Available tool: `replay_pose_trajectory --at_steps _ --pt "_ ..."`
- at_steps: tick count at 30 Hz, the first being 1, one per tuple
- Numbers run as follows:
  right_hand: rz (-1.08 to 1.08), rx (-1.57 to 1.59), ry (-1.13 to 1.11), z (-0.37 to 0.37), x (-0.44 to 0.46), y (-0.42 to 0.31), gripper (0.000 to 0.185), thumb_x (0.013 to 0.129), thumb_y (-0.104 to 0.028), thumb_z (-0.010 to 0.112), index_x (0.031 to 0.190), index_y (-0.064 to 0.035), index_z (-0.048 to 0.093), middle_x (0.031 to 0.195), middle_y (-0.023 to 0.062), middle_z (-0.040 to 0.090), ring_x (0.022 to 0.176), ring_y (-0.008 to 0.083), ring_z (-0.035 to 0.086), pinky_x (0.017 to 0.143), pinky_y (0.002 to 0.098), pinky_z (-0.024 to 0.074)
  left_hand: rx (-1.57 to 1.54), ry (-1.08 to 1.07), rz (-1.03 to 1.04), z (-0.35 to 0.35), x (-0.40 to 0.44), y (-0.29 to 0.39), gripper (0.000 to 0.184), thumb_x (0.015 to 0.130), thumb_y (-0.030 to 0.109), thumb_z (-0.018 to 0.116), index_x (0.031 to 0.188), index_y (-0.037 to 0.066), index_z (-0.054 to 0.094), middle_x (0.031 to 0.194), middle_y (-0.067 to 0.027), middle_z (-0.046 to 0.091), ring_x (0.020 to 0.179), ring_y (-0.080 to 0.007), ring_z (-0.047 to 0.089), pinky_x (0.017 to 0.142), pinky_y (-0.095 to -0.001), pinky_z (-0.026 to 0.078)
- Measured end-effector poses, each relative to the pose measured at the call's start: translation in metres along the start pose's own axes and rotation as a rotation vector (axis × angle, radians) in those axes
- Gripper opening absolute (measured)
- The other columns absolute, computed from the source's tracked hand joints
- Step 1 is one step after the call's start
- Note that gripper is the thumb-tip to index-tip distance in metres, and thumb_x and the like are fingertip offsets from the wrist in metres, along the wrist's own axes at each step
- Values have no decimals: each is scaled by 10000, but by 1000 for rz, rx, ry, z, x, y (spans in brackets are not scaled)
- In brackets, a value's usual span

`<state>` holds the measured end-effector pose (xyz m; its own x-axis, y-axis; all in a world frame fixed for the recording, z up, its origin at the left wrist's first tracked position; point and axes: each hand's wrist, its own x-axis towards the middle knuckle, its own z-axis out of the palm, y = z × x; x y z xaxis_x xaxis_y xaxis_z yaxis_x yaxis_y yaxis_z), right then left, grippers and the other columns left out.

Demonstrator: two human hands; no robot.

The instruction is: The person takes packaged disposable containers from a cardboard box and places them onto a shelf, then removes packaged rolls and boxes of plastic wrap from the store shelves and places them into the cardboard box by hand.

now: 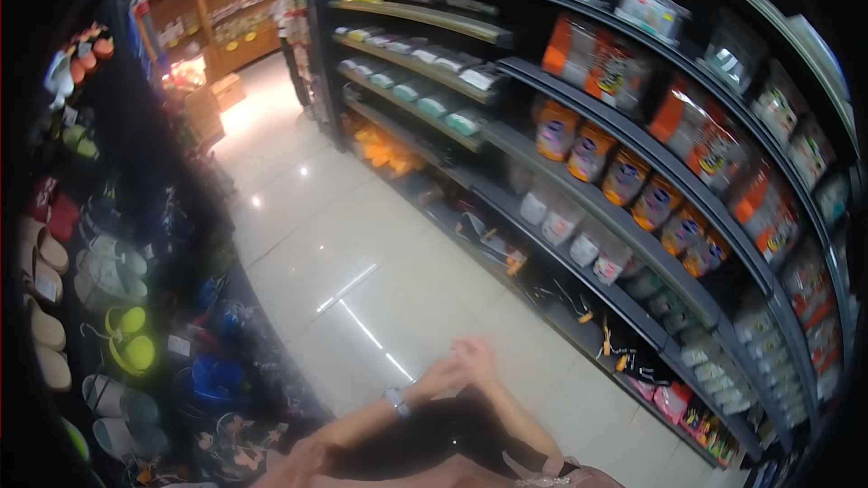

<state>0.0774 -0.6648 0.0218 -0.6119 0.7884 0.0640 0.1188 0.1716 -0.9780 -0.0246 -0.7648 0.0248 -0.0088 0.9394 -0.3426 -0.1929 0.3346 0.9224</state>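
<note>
My left hand (441, 378) and my right hand (476, 360) meet in front of my body, above the tiled floor. They touch and overlap, and motion blurs their fingers. No object shows in or between them. A watch with a pale band (396, 402) is on my left wrist. Below my hands, the pinkish cloth of my clothing (443, 470) fills the bottom edge.
Stocked shelves (588, 185) line the right, holding orange packs (624, 176) and clear containers (651, 9). Slippers, including a yellow-green pair (131, 339), hang along the left. A tiled aisle (316, 217) runs between them towards wooden shelving (240, 18). Someone's dark-clad leg (298, 81) shows beyond.
</note>
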Motion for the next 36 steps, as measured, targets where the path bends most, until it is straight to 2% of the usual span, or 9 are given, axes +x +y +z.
replay_pose_trajectory --at_steps 2,4,8,14,17,21,29,34,36 --pt "-153 -173 -127 29 23 -14 177 888 -92 517 996 -36 647 831 99 673 705 175 639 634 301 507 -38 131 -9 -17 -3 5 230 887 200 600 1057 45 601 972 -50 627 878 -127 606 734 -275 510" --pt "9 -178 -370 46 48 -10 201 896 -159 516 999 -51 651 832 124 675 747 230 662 665 340 509 -45 271 20 -39 -1 10 189 886 172 601 1011 31 616 951 -47 632 847 -112 608 722 -258 514" --pt "66 -322 -433 52 114 34 272 879 -291 531 983 -80 667 853 143 674 782 311 656 694 386 512 -87 264 -132 -105 42 -7 206 909 164 595 1046 11 614 976 -54 652 841 -123 627 726 -255 516" --pt "9 -761 -588 28 241 73 243 821 -273 563 932 -89 677 861 125 680 834 305 654 740 423 513 -182 389 -53 -196 106 84 217 921 162 571 1086 25 605 1029 -72 658 917 -143 639 740 -256 505" --pt "-75 -674 -641 27 319 71 249 832 -291 541 865 -83 674 878 180 645 840 373 610 746 460 479 -105 407 -37 -251 138 130 204 929 154 549 1079 29 605 1029 -65 658 920 -144 637 760 -260 498" --pt "-212 -786 -633 52 437 43 224 815 -252 559 899 -80 674 846 121 678 838 315 647 739 426 511 -99 489 51 -308 181 176 190 931 147 541 1069 33 604 1026 -59 655 919 -143 636 770 -259 491" --pt "-602 -909 -900 133 657 -95 230 824 -239 601 959 -57 643 957 144 654 899 333 631 766 458 495 -127 450 32 -417 246 196 184 920 129 554 1064 25 602 1008 -53 650 903 -134 630 756 -255 491" --pt "-1014 -931 -750 184 781 -192 146 817 -211 602 854 -70 611 814 103 599 836 307 610 717 425 470 -109 451 149 -522 289 262 172 918 129 566 1060 40 602 1002 -41 642 916 -127 621 773 -249 484" --pt "-1019 -1081 -713 198 827 -238 133 801 -196 617 852 -75 604 860 106 599 852 289 601 748 412 460 -105 422 202 -561 301 294 176 918 131 567 1064 39 601 1001 -40 641 918 -126 620 773 -251 484"
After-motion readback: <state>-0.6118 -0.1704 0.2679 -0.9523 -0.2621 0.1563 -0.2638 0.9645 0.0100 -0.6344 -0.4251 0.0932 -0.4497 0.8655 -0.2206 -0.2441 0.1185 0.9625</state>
